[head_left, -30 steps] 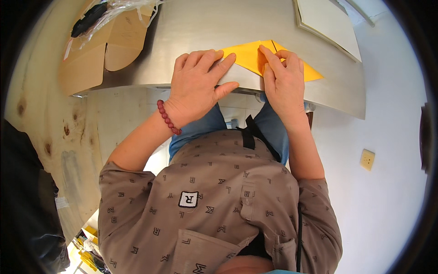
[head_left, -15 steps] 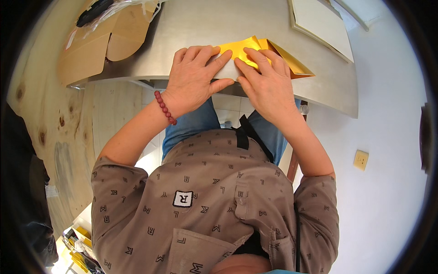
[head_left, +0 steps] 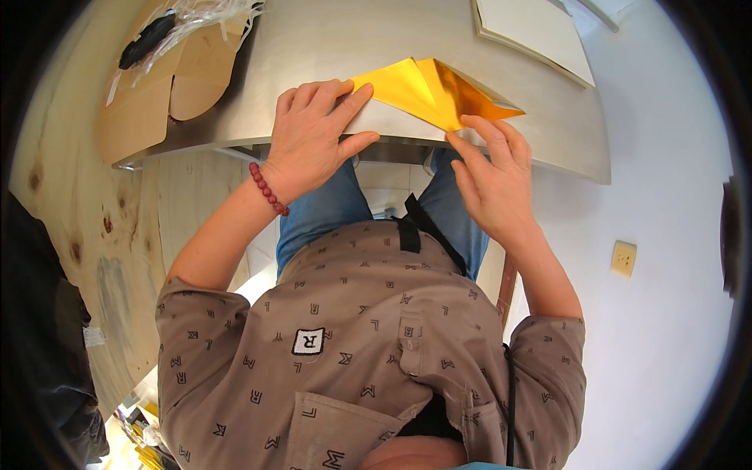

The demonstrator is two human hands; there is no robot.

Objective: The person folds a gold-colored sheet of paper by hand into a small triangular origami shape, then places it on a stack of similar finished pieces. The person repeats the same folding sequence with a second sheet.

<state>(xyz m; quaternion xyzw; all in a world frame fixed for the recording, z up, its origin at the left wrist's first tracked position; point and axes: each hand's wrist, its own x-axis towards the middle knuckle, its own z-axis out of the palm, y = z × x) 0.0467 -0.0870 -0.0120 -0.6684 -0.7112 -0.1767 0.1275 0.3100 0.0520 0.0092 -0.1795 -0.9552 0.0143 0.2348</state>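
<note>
A folded sheet of shiny gold paper (head_left: 395, 88) lies near the front edge of the metal table, its darker, mirror-like flap (head_left: 462, 90) standing out to the right. My left hand (head_left: 309, 137) rests on the table at the paper's left end, fingers stretched and thumb apart, fingertips touching the tip. At the paper's near lower corner is my right hand (head_left: 497, 176), its fingertips touching that corner while the thumb stays away from the fingers. A dark red bead bracelet (head_left: 268, 190) circles my left wrist.
A brown cardboard box (head_left: 141, 102) with clear plastic and a black object (head_left: 147, 39) stands at the far left. White sheets or boards (head_left: 536, 35) lie at the far right of the metal table (head_left: 313, 39). A wall socket (head_left: 623, 258) is at the right.
My right hand has moved right and nearer to me, away from my left hand. More of the gold paper shows, with a flap spread to the right. My left hand has shifted slightly left.
</note>
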